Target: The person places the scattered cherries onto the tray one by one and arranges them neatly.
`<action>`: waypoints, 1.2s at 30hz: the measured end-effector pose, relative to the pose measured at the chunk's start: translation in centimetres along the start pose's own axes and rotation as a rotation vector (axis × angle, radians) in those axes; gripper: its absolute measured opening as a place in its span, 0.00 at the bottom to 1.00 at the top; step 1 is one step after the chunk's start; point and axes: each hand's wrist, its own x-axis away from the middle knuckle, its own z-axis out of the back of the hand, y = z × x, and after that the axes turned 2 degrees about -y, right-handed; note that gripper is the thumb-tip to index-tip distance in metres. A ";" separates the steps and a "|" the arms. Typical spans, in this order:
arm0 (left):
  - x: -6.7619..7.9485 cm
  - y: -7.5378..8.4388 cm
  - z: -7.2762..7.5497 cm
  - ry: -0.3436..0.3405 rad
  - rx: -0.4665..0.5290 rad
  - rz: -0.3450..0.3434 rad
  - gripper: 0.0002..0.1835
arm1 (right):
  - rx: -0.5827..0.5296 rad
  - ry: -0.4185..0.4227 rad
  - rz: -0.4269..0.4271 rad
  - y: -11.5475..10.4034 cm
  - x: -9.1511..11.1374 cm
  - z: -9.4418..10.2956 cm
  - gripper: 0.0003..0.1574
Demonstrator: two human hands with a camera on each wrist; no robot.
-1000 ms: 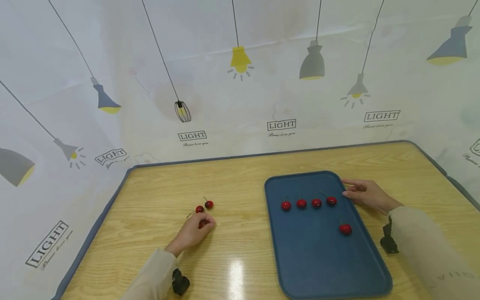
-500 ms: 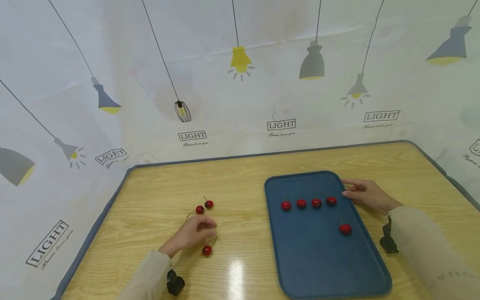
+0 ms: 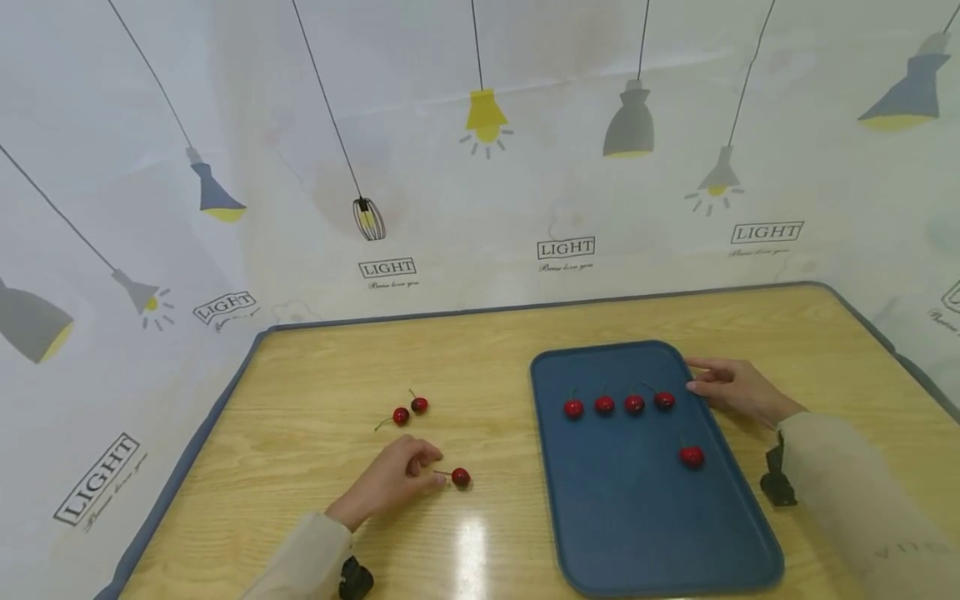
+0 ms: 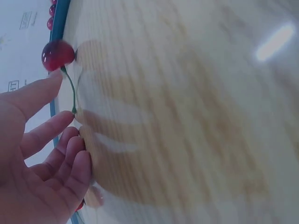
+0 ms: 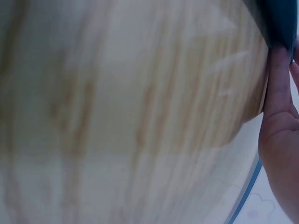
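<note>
On the wooden table, a red cherry [image 3: 461, 477] lies just right of my left hand [image 3: 392, 477]. In the left wrist view, its green stem [image 4: 73, 91] runs down to my index fingertip; my thumb tip is close to the fruit, apart from the index finger. My other fingers curl loosely. Two more cherries [image 3: 410, 410] lie beyond this hand. My right hand [image 3: 742, 390] touches the right rim of a blue tray [image 3: 630, 525] with fairly straight fingers. On the tray, several cherries [image 3: 604, 405] form a row, with a single cherry [image 3: 692, 457] below its right end.
The wooden table [image 3: 337, 358] has a dark edge strip and meets a pale wall covering [image 3: 465, 192] printed with lamps at the back and sides. Each wrist wears a black device [image 3: 777, 479] near the sleeve cuff.
The cherry by my left hand has shifted to the right along the table since half a second ago. My left hand has moved slightly right. The right hand and tray stay in place.
</note>
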 end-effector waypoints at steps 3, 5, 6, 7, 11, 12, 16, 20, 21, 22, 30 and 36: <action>-0.2 0.1 -0.2 -0.014 -0.001 -0.010 0.16 | 0.001 0.003 -0.003 0.1 0.0 -0.1 0.40; -0.3 0.1 -0.3 -0.011 -0.014 -0.015 0.15 | 0.004 0.005 -0.002 0.2 0.0 -0.1 0.40; -0.3 0.1 -0.3 -0.006 -0.022 -0.017 0.14 | 0.006 0.004 -0.002 0.2 -0.1 -0.1 0.40; -0.4 0.1 -0.4 -0.001 -0.028 -0.017 0.13 | 0.009 0.004 -0.001 0.2 -0.1 -0.1 0.40; -0.5 0.1 -0.6 0.015 -0.041 -0.021 0.10 | 0.021 0.004 0.003 0.3 -0.1 0.0 0.40; -0.6 0.0 -0.7 0.019 -0.042 -0.020 0.09 | 0.023 0.005 0.005 0.3 -0.1 0.0 0.40; -0.8 0.0 -0.9 0.043 -0.045 -0.006 0.07 | 0.021 0.007 0.016 0.2 0.0 0.0 0.39; -0.9 0.1 -1.1 0.081 -0.059 0.006 0.04 | 0.029 0.010 0.018 0.1 0.1 0.0 0.39; -1.0 0.2 -1.1 0.088 -0.063 0.007 0.03 | 0.029 0.011 0.016 0.0 0.1 -0.1 0.39; -1.0 0.2 -1.1 0.093 -0.064 0.008 0.03 | 0.030 0.011 0.014 0.0 0.1 -0.1 0.39; -1.0 0.3 -1.1 0.106 -0.037 0.054 0.02 | 0.016 0.010 0.017 -0.2 0.2 0.0 0.39; -0.8 0.2 -0.9 0.117 0.041 0.073 0.02 | 0.005 0.009 0.017 -0.2 0.2 0.0 0.39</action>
